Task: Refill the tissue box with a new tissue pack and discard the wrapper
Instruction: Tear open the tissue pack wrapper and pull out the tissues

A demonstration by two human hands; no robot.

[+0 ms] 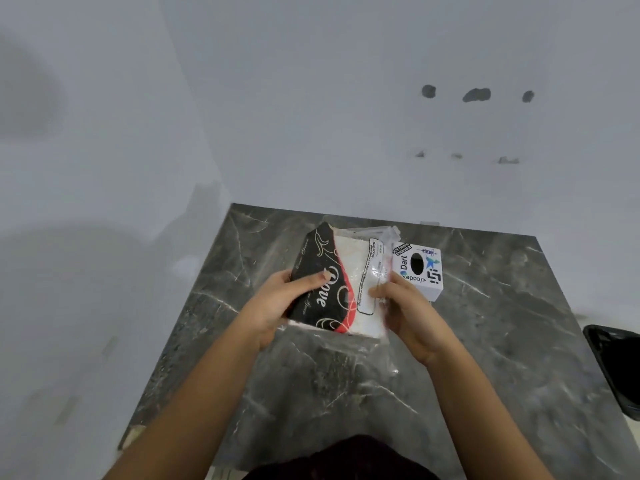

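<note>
Both hands are holding the tissue pack (332, 289) up over the dark marble worktop (485, 341), roughly mid-surface.
Left hand (277, 306) is gripping the pack's black printed side: thumb lying across the top face, fingers curling underneath.
Right hand (405, 313) is pinching the clear wrapper (379, 268) along the pack's right edge, with the fingertips bunching the plastic.
The wrapper is on the pack, white tissues are showing through the clear part, and loose plastic is trailing off both the near and far ends.
Tissue box (420, 268), a white cube with stickers and a dark oval slot on top, is sitting on the worktop just beyond the right hand and right of the pack. Can't tell if the pack is touching it.
Black bin (620, 362) is sitting off the worktop's right edge, well apart from both hands.
</note>
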